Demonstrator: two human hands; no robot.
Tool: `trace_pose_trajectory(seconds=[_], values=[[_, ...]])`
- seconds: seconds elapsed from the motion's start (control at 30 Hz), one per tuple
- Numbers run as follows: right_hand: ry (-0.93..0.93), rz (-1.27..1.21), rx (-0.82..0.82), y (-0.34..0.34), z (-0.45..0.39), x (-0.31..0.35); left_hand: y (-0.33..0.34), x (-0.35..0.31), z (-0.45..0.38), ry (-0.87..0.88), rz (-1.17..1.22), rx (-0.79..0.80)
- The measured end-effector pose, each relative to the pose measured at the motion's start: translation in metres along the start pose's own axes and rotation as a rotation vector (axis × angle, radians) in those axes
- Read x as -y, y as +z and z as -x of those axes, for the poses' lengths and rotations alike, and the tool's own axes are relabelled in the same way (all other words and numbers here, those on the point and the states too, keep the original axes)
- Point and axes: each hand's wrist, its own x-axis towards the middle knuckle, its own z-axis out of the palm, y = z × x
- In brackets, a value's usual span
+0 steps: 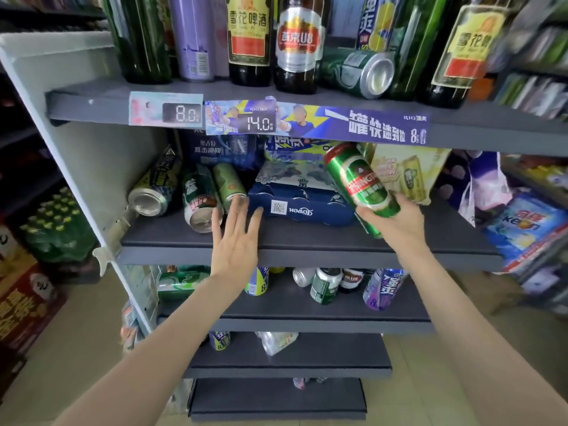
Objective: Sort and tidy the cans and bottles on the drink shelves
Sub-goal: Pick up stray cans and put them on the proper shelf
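Observation:
My right hand (396, 221) grips a green can with a red label (358, 179), held tilted above the middle shelf (307, 241) in front of a yellow carton (405, 173). My left hand (235, 241) is open with fingers spread, hovering over the shelf's front edge, its fingertips just short of three cans lying on their sides (199, 195) at the shelf's left. A dark blue multipack (295, 201) lies between my hands. On the top shelf (215, 99) stand several beer bottles (247, 38), with a green can lying on its side (359, 72).
Lower shelves (307, 318) hold several scattered cans, some upright, some leaning. Price tags (184, 112) and a purple strip run along the top shelf's edge. Stacked drink cases (55, 229) sit on the floor at left, packaged goods (525, 229) on a rack at right.

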Motion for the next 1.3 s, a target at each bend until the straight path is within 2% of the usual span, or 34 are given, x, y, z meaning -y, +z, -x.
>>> trace_pose_trajectory(seconds=[0.07,0.13,0.27,0.37,0.47,0.6,0.7,0.8,0.87,0.97,1.07,1.17,1.23,1.3], values=[[0.183,-0.222,-0.091,-0.007,0.002,-0.023,-0.004,-0.010,-0.009,-0.016,0.036,-0.017],[0.282,-0.391,-0.163,-0.011,0.001,-0.036,-0.004,-0.020,-0.016,-0.018,0.026,0.033],[0.306,-0.506,-0.166,-0.020,-0.015,-0.052,-0.002,-0.036,-0.019,0.007,0.003,0.084],[0.226,-0.450,-0.134,-0.021,-0.031,-0.056,-0.002,-0.037,-0.015,-0.005,0.023,0.104],[0.132,-0.263,-0.068,-0.015,-0.048,-0.054,-0.003,-0.035,-0.014,-0.010,0.015,0.112],[0.074,-0.044,0.009,-0.003,-0.070,-0.057,0.004,-0.034,-0.012,-0.054,0.141,0.088],[0.092,-0.024,-0.014,0.005,-0.076,-0.060,0.013,-0.034,-0.006,-0.129,0.317,0.081],[0.136,-0.019,0.013,0.001,-0.066,-0.067,0.022,-0.037,0.005,-0.157,0.362,-0.081],[0.162,-0.074,-0.016,-0.011,-0.049,-0.072,0.023,-0.047,0.014,-0.136,0.407,-0.166],[0.099,-0.147,-0.153,-0.039,-0.009,-0.081,0.022,-0.081,0.027,-0.026,0.528,-0.222],[0.074,-0.116,-0.250,-0.067,0.036,-0.111,0.029,-0.118,0.044,0.163,0.645,-0.195],[0.214,-0.079,-0.177,-0.077,0.058,-0.150,0.045,-0.139,0.067,0.296,0.628,-0.102],[0.320,-0.094,-0.034,-0.070,0.055,-0.165,0.054,-0.145,0.075,0.261,0.598,-0.031],[0.349,-0.109,0.064,-0.054,0.040,-0.176,0.056,-0.147,0.076,0.176,0.579,0.028]])
